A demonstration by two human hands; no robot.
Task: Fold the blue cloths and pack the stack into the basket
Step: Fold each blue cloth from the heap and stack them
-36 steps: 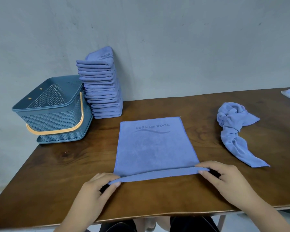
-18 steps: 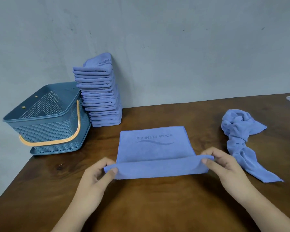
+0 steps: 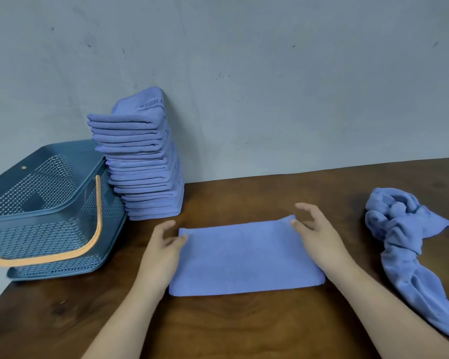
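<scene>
Now, head view | half-folded cloth (image 3: 244, 257) flat on counter (image 3: 218, 327), right of basket (image 3: 49, 229) | left hand (image 3: 161, 250) pinches its far corner; right hand (image 3: 319, 237) spread, thumb touching | risk: corners slip on release, fold skews | versus earlier: near edge carried over, logo covered

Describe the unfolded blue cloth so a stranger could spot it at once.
On the brown table, look right, beyond the right hand. A crumpled cloth lies there, twisted into a ropy heap. The flat cloth in the middle and the stack beside the basket are smooth and folded; this one alone is bunched.
</scene>
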